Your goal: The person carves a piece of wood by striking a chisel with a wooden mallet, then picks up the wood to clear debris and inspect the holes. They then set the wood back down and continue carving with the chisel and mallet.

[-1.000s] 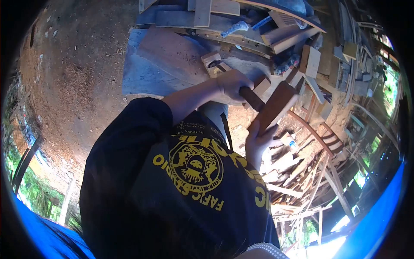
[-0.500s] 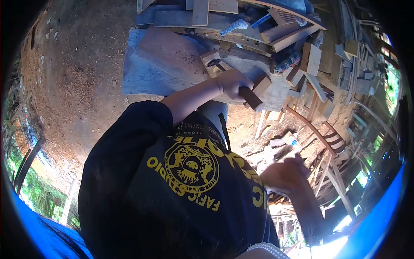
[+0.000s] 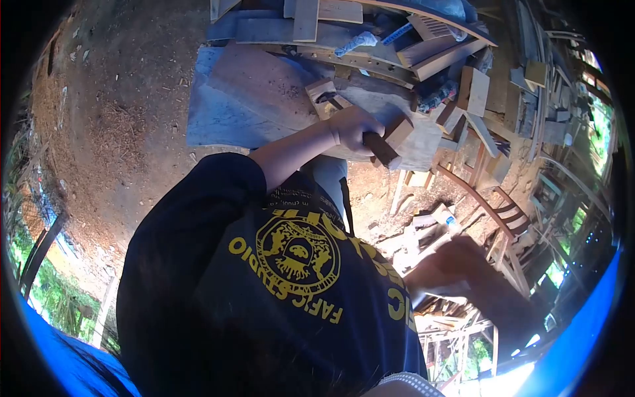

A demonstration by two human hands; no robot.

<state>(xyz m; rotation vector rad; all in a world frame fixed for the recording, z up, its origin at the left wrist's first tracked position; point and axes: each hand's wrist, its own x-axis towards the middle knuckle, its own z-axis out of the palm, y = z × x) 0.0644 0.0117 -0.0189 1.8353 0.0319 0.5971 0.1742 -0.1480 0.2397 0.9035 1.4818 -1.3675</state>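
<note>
On the work surface at upper centre, my left hand [image 3: 354,127] is closed in a fist around a thick brown wooden bar [image 3: 382,151]. The bar's pale end sticks out below my knuckles. Just behind it rests a reddish wooden block [image 3: 399,130]. A wooden piece with a dark hollow [image 3: 325,97] lies behind my left wrist. Off my right side, beyond the shirt edge, my right hand [image 3: 426,274] is smeared by motion. A broad brown shape [image 3: 486,284] overlaps it, and I cannot tell what it is.
A wide board [image 3: 225,126] covers the surface's left part. Planks [image 3: 264,30], offcuts and a blue-and-white wrapped thing [image 3: 357,43] crowd the far side. A curved chair-like frame [image 3: 489,205] and scrap wood [image 3: 430,221] lie to the right. Shavings [image 3: 122,126] litter the ground.
My right hand and the broad brown shape beside it have swung toward the right, blurred. My left hand keeps its hold on the wooden bar, with only a slight shift in view.
</note>
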